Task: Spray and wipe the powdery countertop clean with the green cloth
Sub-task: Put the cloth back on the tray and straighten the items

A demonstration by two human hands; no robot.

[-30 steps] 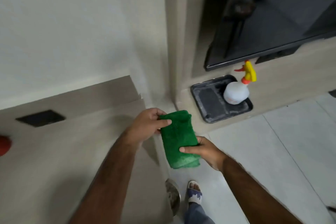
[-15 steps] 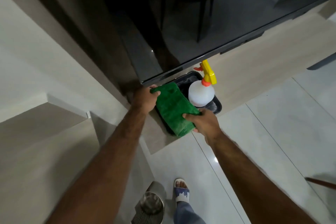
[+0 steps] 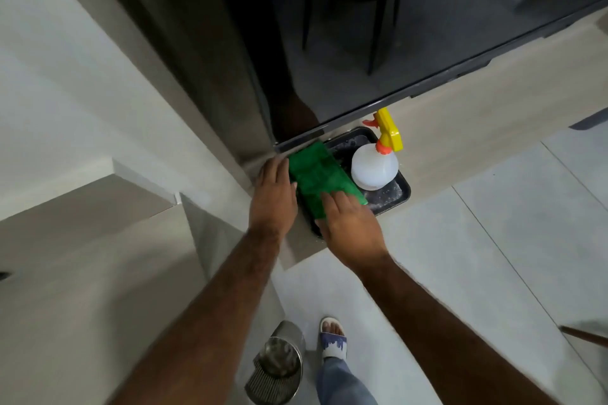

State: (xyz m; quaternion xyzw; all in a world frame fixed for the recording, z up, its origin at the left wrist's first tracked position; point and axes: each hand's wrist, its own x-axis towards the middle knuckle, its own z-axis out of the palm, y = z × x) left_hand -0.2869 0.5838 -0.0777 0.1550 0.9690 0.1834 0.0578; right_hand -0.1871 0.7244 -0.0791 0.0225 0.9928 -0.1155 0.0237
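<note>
The green cloth (image 3: 320,176) lies folded in the black tray (image 3: 391,196) on the tabletop (image 3: 467,138), just left of the spray bottle (image 3: 373,169). Both hands lie flat with loosened grip: the left hand (image 3: 274,196) against the cloth's left edge, the right hand (image 3: 348,223) with fingertips on its near end. This looks like the setting-down step; next likely calls for lifting the bottle by its neck.

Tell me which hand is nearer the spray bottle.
Right. The right hand rests on the green cloth, just below-left of the spray bottle; the left hand lies beyond the cloth's far side.
</note>
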